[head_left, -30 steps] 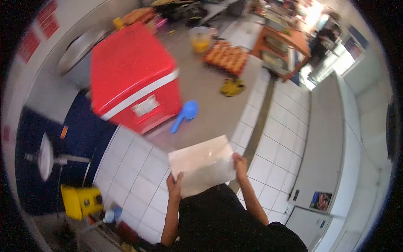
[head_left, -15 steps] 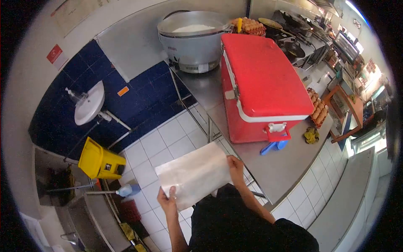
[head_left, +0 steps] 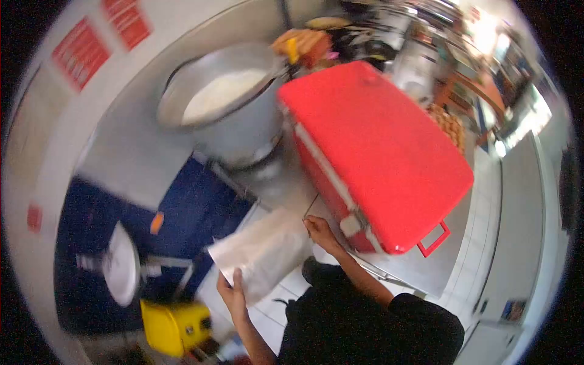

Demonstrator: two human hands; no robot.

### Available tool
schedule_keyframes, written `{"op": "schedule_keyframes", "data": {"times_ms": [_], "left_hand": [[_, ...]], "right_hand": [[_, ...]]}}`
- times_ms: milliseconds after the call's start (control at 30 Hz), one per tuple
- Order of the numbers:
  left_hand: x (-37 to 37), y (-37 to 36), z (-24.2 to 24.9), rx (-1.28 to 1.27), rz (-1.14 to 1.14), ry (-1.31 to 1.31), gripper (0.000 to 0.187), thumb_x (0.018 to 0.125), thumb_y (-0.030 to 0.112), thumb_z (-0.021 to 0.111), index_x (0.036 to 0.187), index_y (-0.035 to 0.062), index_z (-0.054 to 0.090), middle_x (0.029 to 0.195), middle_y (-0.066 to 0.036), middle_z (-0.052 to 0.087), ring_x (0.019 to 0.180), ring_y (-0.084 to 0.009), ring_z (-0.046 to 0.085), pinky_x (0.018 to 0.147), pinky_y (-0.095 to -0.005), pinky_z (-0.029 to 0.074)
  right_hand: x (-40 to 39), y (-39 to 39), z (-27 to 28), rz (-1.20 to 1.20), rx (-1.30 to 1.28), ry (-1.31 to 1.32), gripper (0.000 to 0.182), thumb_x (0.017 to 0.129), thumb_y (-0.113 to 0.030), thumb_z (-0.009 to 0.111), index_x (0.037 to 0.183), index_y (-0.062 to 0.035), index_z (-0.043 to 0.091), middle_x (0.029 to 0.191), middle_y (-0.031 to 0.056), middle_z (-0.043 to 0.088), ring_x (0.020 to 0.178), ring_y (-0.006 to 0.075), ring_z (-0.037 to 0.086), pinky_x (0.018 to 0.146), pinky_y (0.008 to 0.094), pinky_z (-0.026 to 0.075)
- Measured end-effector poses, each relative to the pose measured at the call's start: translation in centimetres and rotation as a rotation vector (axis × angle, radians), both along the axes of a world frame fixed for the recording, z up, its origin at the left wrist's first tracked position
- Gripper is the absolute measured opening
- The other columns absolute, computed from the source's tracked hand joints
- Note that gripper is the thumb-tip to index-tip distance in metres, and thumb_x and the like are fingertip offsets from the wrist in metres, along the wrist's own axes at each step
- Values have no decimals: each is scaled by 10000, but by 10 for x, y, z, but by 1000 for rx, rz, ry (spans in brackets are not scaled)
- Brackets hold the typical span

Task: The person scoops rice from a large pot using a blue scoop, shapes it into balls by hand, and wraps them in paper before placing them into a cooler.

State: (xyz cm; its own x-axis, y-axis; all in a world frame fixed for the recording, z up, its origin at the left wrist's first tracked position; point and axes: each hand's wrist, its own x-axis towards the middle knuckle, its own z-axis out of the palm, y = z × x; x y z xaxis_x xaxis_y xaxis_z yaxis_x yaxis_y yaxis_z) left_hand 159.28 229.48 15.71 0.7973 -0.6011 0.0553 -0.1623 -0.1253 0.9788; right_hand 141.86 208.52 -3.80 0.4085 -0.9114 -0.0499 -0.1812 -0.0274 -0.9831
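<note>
A whitish sheet of wrapping paper stretches between my two hands, above the tiled floor and beside the steel counter. My left hand grips its lower left edge, thumb on top. At the upper right edge, my right hand pinches the paper close to the red cooler box. The cooler is closed and rests on the counter. Behind it on the left stands a large grey rice cooker, uncovered, with white rice inside. Motion blurs much of the view.
Eggs on trays sit beyond the cooler, and more eggs lie behind the cooker. A white washbasin hangs on the blue-tiled wall at left. Below it is a yellow bin. The steel counter has its edge near my right arm.
My view has turned and come closer to the counter, so the cooker and cooler look larger. Both hands still hold the paper. The blue scoop by the cooler is out of sight.
</note>
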Motion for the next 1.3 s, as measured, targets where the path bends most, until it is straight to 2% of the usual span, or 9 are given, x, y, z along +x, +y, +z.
{"op": "schedule_keyframes", "data": {"times_ms": [167, 233, 367, 433, 567, 700, 900, 1133, 1300], "left_hand": [[56, -111, -29, 284, -265, 95, 415, 890, 232, 687, 1119, -95, 573, 1070, -174, 624, 920, -233, 594, 842, -344, 482], [57, -152, -34, 181, -199, 90, 387, 885, 213, 691, 1095, -94, 584, 1035, -191, 636, 902, -265, 613, 809, -376, 507], [100, -223, -58, 33, -422, 28, 342, 859, 146, 700, 1081, -97, 608, 1022, -198, 670, 915, -270, 638, 832, -390, 500], [99, -237, -60, 27, -509, -10, 329, 850, 124, 701, 1076, -98, 614, 1015, -199, 680, 917, -272, 645, 837, -395, 497], [103, -277, -44, 34, -939, -175, 272, 847, 116, 693, 1010, -96, 639, 972, -211, 685, 890, -287, 657, 807, -399, 488], [108, -294, -36, 41, -1047, -97, 256, 853, 121, 694, 984, -94, 642, 950, -198, 688, 877, -276, 657, 796, -390, 492], [146, -294, -29, 103, -1019, 2, 225, 839, 87, 692, 977, -88, 662, 903, -182, 704, 837, -260, 674, 783, -374, 506], [135, -253, 42, 38, -1205, -58, 447, 797, 71, 715, 1166, -105, 535, 1081, -226, 626, 995, -299, 620, 889, -392, 475], [157, -225, 84, -129, -846, 44, 667, 749, 44, 763, 1289, -87, 394, 1181, -213, 538, 1069, -259, 549, 902, -381, 461]], "right_hand": [[8, -78, 13, -191, -62, -19, 248, 975, -212, 464, 982, -28, 630, 902, 98, 645, 905, 197, 620, 838, 348, 496], [14, -93, 58, -83, -162, 644, 360, 980, -229, 454, 1298, -76, 523, 1277, 183, 542, 1182, 308, 504, 1073, 458, 353], [23, -115, 36, -100, -159, 245, 534, 1021, -351, 328, 1497, -122, 259, 1555, 154, 216, 1444, 285, 173, 1184, 443, 149], [-2, -146, -54, -15, -110, 536, 590, 1015, -436, 347, 1484, -81, 296, 1536, 150, 273, 1410, 291, 264, 1163, 453, 229], [-3, -198, 16, -187, 427, -194, 541, 997, -360, 471, 1418, -28, 398, 1407, 108, 462, 1203, 236, 513, 934, 377, 516], [-1, -201, 3, -405, -13, 32, 329, 968, -330, 550, 1096, -56, 676, 1011, 3, 672, 932, 145, 607, 805, 313, 506], [37, -93, 23, -844, 432, -434, 226, 959, -299, 577, 987, -103, 686, 827, -71, 590, 765, 66, 522, 688, 243, 416], [49, -77, -37, -1113, 354, -320, 248, 966, -277, 522, 1012, -81, 667, 906, 7, 647, 839, 104, 585, 738, 268, 472], [-6, -70, -111, -1231, 31, -368, 181, 863, -193, 564, 909, -32, 634, 911, 66, 644, 890, 164, 571, 820, 337, 473]]}}
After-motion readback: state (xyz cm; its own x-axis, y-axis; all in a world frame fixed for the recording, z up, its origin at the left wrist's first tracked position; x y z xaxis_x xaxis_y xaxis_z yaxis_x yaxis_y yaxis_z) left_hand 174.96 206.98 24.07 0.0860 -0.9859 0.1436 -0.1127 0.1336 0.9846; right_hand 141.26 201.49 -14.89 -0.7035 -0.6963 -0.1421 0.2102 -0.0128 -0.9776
